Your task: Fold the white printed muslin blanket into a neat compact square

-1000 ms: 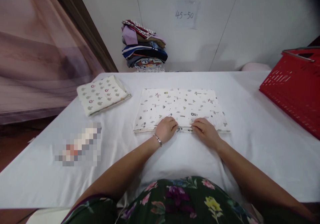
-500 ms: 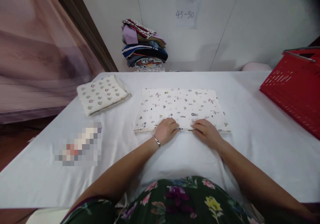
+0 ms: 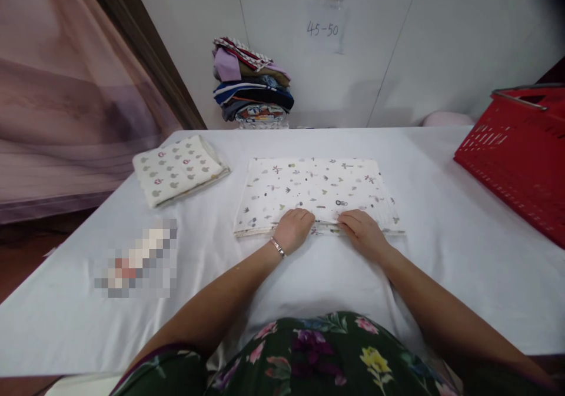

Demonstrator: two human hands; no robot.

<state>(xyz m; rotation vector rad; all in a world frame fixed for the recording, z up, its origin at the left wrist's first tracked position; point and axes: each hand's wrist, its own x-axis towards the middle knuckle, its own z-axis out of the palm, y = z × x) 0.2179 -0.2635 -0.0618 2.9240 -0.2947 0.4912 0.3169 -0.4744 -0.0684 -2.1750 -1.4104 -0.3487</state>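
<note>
A white cloth (image 3: 309, 187) with small plant and animal prints lies folded in a flat rectangle in front of me. My left hand (image 3: 295, 230), with a bracelet at the wrist, pinches its near edge left of the middle. A short way to the right, my right hand (image 3: 362, 234) grips the same edge. Between the hands the upper layer is slightly raised, and printed layers show beneath it. The fingertips are partly hidden by the fabric and the hands.
A folded cloth with grey and red prints (image 3: 179, 169) lies at the left on the white-covered table (image 3: 441, 290). Nearer me is a blurred-out item (image 3: 136, 258). A red basket (image 3: 516, 155) stands at the right. Folded fabrics (image 3: 253, 84) are stacked behind the table.
The upper layer of the cloth's near edge has lifted a little between my hands, showing more of the layers below. Both hands stay at nearly the same place.
</note>
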